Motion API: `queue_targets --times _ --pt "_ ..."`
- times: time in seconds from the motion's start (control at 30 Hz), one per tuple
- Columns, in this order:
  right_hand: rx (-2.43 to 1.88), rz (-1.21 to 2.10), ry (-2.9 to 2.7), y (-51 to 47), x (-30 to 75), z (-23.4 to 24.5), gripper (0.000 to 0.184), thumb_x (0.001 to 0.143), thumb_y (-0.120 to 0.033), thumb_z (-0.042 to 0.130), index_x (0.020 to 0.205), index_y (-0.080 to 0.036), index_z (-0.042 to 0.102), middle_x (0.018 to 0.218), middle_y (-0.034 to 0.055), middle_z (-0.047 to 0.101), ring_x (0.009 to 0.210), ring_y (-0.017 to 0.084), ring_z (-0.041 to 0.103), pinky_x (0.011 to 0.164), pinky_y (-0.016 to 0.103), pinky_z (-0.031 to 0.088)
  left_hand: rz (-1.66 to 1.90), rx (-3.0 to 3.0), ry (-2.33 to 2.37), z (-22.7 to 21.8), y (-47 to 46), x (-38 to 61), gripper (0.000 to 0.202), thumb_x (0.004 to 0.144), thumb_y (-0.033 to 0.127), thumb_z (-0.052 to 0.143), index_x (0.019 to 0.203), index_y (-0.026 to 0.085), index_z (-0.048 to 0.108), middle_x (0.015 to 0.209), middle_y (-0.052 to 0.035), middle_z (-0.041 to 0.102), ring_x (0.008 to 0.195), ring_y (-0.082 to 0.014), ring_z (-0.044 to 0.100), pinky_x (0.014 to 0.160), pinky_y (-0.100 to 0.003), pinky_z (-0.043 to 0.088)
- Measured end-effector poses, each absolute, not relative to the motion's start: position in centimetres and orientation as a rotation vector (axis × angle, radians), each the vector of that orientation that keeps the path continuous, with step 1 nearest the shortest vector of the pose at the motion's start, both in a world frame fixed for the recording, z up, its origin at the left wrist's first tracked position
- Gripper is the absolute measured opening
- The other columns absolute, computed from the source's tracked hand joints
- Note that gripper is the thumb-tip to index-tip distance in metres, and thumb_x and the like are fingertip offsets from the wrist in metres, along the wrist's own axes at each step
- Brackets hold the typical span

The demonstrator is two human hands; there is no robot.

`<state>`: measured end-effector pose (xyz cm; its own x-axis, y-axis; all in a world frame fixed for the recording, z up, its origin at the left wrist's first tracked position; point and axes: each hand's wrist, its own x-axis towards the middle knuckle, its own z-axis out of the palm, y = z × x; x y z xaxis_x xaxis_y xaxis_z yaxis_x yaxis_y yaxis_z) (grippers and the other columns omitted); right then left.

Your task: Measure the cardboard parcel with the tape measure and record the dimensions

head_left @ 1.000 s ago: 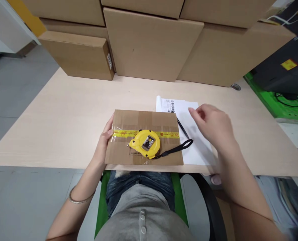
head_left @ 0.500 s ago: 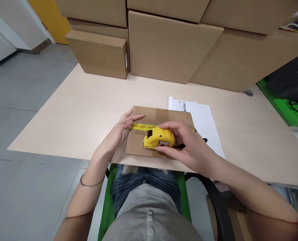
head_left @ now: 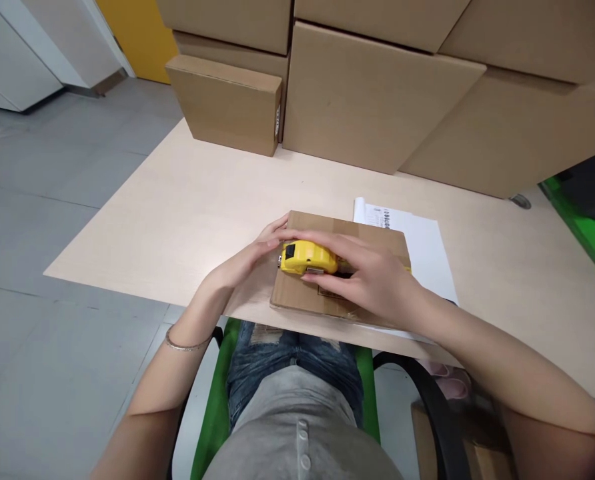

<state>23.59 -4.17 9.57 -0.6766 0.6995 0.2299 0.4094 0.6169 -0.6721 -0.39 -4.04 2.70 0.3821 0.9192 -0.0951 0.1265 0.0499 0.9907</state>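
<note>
A flat cardboard box lies on the table in front of me, close to the near edge. My right hand grips a yellow tape measure from above, fingers along its far side and thumb along its near side. The tape measure is on top of the box, its front at the left edge. At that edge my left hand holds the box's left side, fingertips close to the tape measure's front. Part of the left fingers is hidden. A bit of yellow tape shows at the box's right edge, past my right hand.
White printed paper lies partly under the box on the pale table. Large cardboard boxes are stacked along the back, with a smaller box standing before them. A chair's black armrest is below right.
The tape measure has slid left along the box to its left edge, carried by my right hand. The yellow tape stretch between my hands is gone from sight. My view has shifted slightly.
</note>
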Motion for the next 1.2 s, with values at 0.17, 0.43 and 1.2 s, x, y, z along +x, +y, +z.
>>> queue_targets --times 0.17,0.43,1.2 --pt "-0.921 0.717 -2.389 -4.0 24.5 9.5 0.054 0.101 -0.031 0.068 0.155 -0.036 0.061 0.136 0.0036 0.079 0.114 0.025 0.078 0.098 0.039 0.063 0.866 1.544 0.864 0.7 -2.8 -1.2 0.051 0.095 0.062 0.063 0.139 0.04 0.072 0.175 0.0059 0.042 0.173 -0.0346 0.01 0.141 -0.057 0.011" --pt "-1.157 0.592 -2.364 -5.7 33.1 10.1 0.053 0.095 -0.036 0.078 0.147 -0.041 0.069 0.13 -0.0011 0.082 0.101 0.025 0.082 0.087 0.039 0.067 0.867 1.593 0.847 1.1 -2.5 -1.4 0.046 0.094 0.057 0.069 0.136 0.04 0.075 0.169 -0.0005 0.049 0.17 -0.0366 0.019 0.141 -0.057 0.014" --pt "-1.33 0.423 -2.215 -7.3 42.6 10.7 0.043 0.089 -0.051 0.081 0.132 -0.047 0.078 0.116 -0.0026 0.085 0.095 0.032 0.082 0.081 0.046 0.068 0.898 1.617 0.895 -0.1 -1.8 -2.0 0.053 0.087 0.068 0.072 0.133 0.041 0.077 0.162 -0.0029 0.053 0.166 -0.0432 0.023 0.139 -0.06 0.015"
